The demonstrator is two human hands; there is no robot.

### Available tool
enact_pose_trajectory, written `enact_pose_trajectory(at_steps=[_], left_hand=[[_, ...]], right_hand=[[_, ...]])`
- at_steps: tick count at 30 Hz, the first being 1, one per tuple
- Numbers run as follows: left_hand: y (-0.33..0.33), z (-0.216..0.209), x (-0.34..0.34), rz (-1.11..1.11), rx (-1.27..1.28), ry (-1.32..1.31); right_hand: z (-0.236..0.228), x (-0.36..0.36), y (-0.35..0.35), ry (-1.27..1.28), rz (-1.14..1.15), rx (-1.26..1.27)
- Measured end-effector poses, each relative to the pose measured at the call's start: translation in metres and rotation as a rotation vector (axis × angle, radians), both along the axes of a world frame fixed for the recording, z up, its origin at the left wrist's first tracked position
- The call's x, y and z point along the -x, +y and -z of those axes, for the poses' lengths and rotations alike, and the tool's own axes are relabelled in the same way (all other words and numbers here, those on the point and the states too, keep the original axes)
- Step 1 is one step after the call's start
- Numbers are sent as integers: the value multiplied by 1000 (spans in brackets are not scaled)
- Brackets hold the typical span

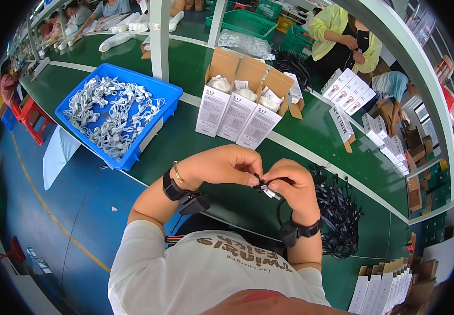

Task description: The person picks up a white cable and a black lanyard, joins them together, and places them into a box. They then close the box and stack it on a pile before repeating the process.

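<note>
Both hands meet in front of my chest over the green workbench. My left hand is closed, thumb and fingers pinching a small bunched black strap. My right hand pinches the same bunch from the other side, also closed. Small whitish or silvery ends stick out below the fingers; their exact kind is too small to tell. Beside my right wrist lies a heap of black straps. Beyond my hands stand three open white boxes with white items inside.
A blue tray of bundled white cables sits at the left. White boxes stand at the far right and lower right. A white post rises from the bench. A person in yellow works opposite; red stools stand left.
</note>
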State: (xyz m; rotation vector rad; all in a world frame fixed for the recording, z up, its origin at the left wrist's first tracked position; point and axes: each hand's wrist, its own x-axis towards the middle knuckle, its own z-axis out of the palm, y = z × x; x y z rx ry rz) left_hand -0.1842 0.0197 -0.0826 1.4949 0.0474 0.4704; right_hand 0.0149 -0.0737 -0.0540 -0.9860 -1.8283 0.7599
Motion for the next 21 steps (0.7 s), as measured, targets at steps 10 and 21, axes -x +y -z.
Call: enact_pose_trajectory(at_steps=[10,21], left_hand=[[12,39,-16,19,525,-404],[9,56,-34,-682,-42,-456]], right_hand=[[21,26,25,-29,51,-236],[11,25,70,-329,484,-524]])
